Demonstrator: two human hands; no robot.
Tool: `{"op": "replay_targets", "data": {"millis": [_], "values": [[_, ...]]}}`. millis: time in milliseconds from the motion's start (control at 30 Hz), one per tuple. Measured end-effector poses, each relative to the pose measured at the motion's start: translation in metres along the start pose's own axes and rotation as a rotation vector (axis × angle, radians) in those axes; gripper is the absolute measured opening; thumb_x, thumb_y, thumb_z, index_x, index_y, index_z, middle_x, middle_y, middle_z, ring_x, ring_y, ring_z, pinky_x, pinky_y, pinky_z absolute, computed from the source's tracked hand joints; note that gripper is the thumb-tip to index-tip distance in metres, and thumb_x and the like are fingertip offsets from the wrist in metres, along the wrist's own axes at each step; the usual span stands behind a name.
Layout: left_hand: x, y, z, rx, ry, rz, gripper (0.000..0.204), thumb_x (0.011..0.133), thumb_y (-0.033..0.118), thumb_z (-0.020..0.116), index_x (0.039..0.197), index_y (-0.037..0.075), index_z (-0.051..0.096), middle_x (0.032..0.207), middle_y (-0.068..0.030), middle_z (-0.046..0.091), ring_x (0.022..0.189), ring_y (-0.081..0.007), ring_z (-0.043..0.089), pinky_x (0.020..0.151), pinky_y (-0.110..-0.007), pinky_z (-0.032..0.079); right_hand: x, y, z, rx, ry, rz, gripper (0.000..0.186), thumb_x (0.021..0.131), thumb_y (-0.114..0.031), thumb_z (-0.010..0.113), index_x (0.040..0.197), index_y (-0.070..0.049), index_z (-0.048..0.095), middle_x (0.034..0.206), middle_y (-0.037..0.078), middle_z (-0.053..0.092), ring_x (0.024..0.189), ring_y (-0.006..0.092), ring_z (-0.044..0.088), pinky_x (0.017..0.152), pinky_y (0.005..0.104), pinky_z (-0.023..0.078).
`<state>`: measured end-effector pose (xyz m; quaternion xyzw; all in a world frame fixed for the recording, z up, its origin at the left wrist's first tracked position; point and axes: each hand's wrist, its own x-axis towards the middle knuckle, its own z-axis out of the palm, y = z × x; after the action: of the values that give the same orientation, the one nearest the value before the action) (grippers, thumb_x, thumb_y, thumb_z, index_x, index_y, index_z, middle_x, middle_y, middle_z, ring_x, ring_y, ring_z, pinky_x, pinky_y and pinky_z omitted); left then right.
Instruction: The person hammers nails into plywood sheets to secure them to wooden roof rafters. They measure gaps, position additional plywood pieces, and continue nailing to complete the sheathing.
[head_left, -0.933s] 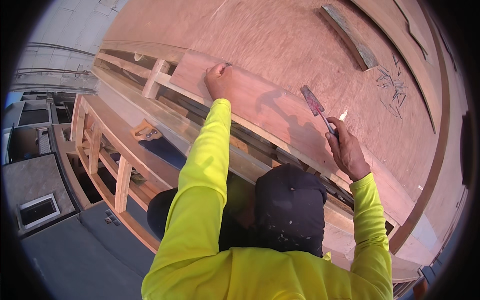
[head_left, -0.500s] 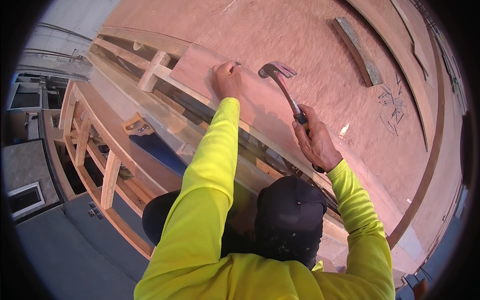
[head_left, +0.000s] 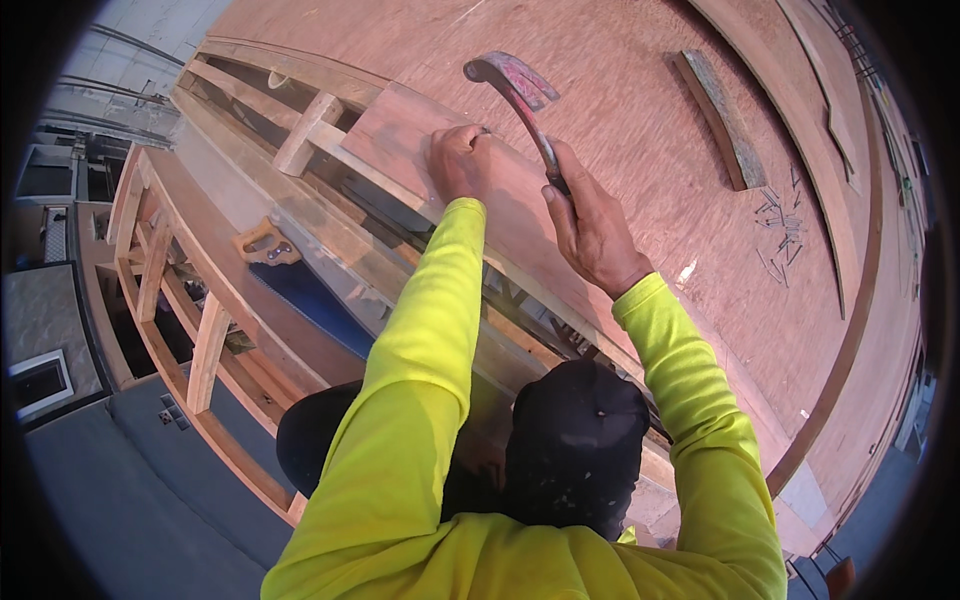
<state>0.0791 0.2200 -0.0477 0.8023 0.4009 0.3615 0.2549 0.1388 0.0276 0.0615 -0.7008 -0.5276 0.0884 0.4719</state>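
Note:
My right hand [head_left: 598,232] is closed round the handle of a claw hammer [head_left: 515,85], raised with its reddish, worn head up and to the left. My left hand [head_left: 461,163] rests closed on a reddish plywood strip [head_left: 390,125]. A tiny dark tip shows at its fingertips, too small to name. The strip lies along a wooden frame [head_left: 385,180] at the edge of a broad plywood sheet [head_left: 600,70]. To the left of my left forearm, a handsaw [head_left: 305,290] with a wooden handle lies on a plank.
Several loose nails [head_left: 780,230] lie on the sheet at right, below a short rough timber offcut [head_left: 722,120]. A long curved wooden strip [head_left: 790,120] runs beyond them. At left stands a slatted wooden frame [head_left: 205,350] over a grey floor [head_left: 110,480]. My dark-clothed knees are close below.
My right hand has lifted the hammer up and to the left, nearer my left hand. The left hand stays closed at about the same spot on the strip.

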Motion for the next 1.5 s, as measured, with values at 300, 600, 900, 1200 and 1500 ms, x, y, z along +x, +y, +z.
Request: {"op": "replay_targets", "data": {"millis": [300,600,900,1200,1500], "values": [[-0.002,-0.007,-0.001,-0.164,0.111,-0.009,0.018,0.083,0.004,0.060,0.096,0.001,0.072,0.096,-0.0131,0.072,0.098,-0.0313,0.062,0.091,-0.041,0.049,0.013,-0.016,-0.010,0.016,0.000,0.049,0.051,0.099,-0.014,0.055,0.147,-0.009,0.037,0.098,0.024,0.065,0.088,0.0447,0.065,0.075,0.0470,0.053],[-0.006,-0.017,-0.003,-0.540,0.251,-0.258,0.040,0.086,-0.010,0.041,0.124,-0.002,0.049,0.106,-0.0176,0.066,0.103,-0.0276,0.064,0.096,-0.036,0.049,0.016,-0.007,-0.016,-0.078,-0.115,0.122,0.049,0.099,-0.015,0.054,0.145,-0.009,0.038,0.094,0.024,0.068,0.085,0.0439,0.068,0.072,0.0486,0.053],[-0.038,-0.030,-0.023,-0.390,0.234,-0.172,0.045,0.080,-0.011,0.036,0.122,-0.004,0.048,0.111,-0.0216,0.061,0.102,-0.0308,0.064,0.091,-0.039,0.053,0.019,0.044,-0.003,-0.179,-0.239,0.155,0.046,0.100,-0.018,0.052,0.143,-0.007,0.039,0.090,0.024,0.068,0.082,0.0440,0.067,0.071,0.0505,0.052],[-0.042,-0.010,-0.025,-0.425,0.113,-0.160,0.045,0.080,-0.009,0.040,0.125,-0.006,0.047,0.118,-0.0232,0.061,0.107,-0.0302,0.063,0.095,-0.037,0.050,-0.026,-0.019,-0.054,-0.073,0.168,0.160,0.048,0.094,-0.016,0.065,0.137,-0.006,0.047,0.089,0.019,0.066,0.073,0.0348,0.067,0.066,0.0423,0.054],[-0.040,-0.035,-0.050,-0.413,-0.067,-0.262,0.035,0.090,0.000,0.049,0.125,-0.007,0.053,0.122,-0.0193,0.061,0.118,-0.0250,0.059,0.105,-0.034,0.044,-0.199,0.063,-0.138,-0.481,0.141,0.404,0.032,0.090,-0.019,0.067,0.119,-0.006,0.064,0.095,0.017,0.064,0.084,0.0363,0.066,0.074,0.0425,0.054]]}}
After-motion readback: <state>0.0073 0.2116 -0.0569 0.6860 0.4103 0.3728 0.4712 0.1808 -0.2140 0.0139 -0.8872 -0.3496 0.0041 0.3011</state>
